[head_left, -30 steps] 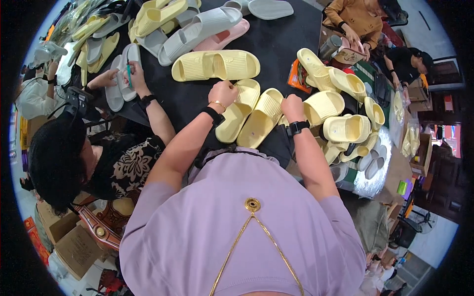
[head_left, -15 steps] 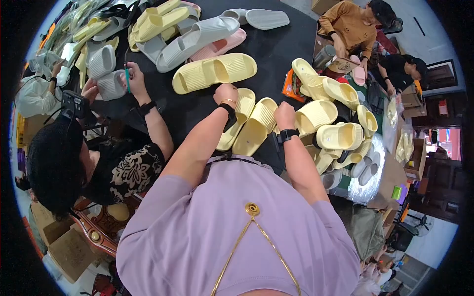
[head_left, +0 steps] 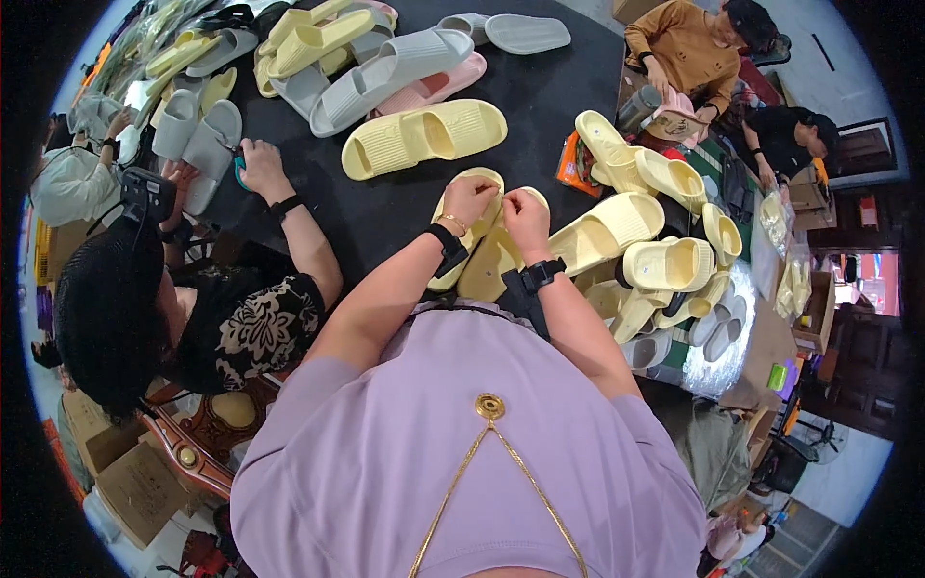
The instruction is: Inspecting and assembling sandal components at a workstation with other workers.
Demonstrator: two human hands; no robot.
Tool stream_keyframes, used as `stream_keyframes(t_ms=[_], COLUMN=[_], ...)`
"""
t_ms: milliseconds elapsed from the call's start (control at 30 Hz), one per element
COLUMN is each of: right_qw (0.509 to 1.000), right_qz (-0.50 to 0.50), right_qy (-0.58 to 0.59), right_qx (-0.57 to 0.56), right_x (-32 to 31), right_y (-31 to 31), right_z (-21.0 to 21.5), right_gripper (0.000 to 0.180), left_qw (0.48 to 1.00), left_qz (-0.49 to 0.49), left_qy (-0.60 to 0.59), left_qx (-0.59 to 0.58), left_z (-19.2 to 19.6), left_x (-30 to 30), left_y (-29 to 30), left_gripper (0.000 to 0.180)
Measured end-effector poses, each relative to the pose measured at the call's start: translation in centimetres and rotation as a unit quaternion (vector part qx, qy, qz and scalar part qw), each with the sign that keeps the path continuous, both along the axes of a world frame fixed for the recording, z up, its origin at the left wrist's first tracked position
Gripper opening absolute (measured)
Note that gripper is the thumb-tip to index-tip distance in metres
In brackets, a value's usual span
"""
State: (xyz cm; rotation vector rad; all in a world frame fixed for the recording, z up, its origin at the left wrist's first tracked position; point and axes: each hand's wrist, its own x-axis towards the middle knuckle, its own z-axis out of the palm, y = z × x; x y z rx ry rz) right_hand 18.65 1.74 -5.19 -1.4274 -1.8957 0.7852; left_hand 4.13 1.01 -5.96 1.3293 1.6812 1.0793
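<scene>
Two pale yellow slide slippers [head_left: 482,252] lie side by side on the black table [head_left: 540,106] just in front of me. My left hand [head_left: 469,199] and my right hand [head_left: 525,214] meet over their far ends, fingers pinched close together on the slippers' upper edge. What exactly the fingertips grip is too small to tell. Both wrists wear black bands. Another yellow pair [head_left: 424,137] lies crosswise just beyond my hands.
A heap of yellow slippers [head_left: 646,241] sits at my right. Grey, pink and yellow slippers [head_left: 376,67] are piled at the far left. A person in a black patterned top [head_left: 241,318] works at my left; two more people [head_left: 694,48] sit across right. Cardboard boxes [head_left: 135,482] stand lower left.
My hands have drawn together from apart on the two slippers to meeting at their far ends. The view has shifted closer over the table.
</scene>
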Motion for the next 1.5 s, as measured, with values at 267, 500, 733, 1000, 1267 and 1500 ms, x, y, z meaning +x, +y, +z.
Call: stream_keyframes(t_ms=[267,500,733,1000,1267,1500], right_qw=[1.000,1.000,0.999,0.999,1.000,0.999], right_qz=[-0.007,-0.009,-0.018,-0.019,-0.020,-0.016], right_qy=[-0.013,0.001,-0.030,-0.029,-0.017,-0.023], right_qx=[0.005,-0.004,0.005,0.011,0.013,0.027], right_x=[-0.30,-0.31,-0.19,-0.41,-0.38,-0.34], right_y=[-0.58,-0.60,-0.39,-0.43,-0.41,-0.37], right_z=[-0.33,-0.36,-0.59,-0.20,-0.39,-0.58], right_gripper=[0.010,0.011,0.011,0.011,0.011,0.011], left_qw=[1.000,1.000,1.000,1.000,1.000,0.999], left_qz=[-0.003,0.012,0.007,0.008,0.012,-0.008], left_qy=[-0.005,-0.019,-0.008,-0.019,-0.022,0.019], left_qx=[-0.021,0.002,0.001,0.006,0.015,0.026], left_z=[0.51,-0.26,0.34,0.49,0.09,-0.20], left_x=[-0.08,0.03,0.05,-0.07,-0.05,-0.12], left_y=[-0.46,-0.48,-0.46,-0.68,-0.60,-0.74], left_gripper=[0.018,0.017,0.018,0.018,0.017,0.017])
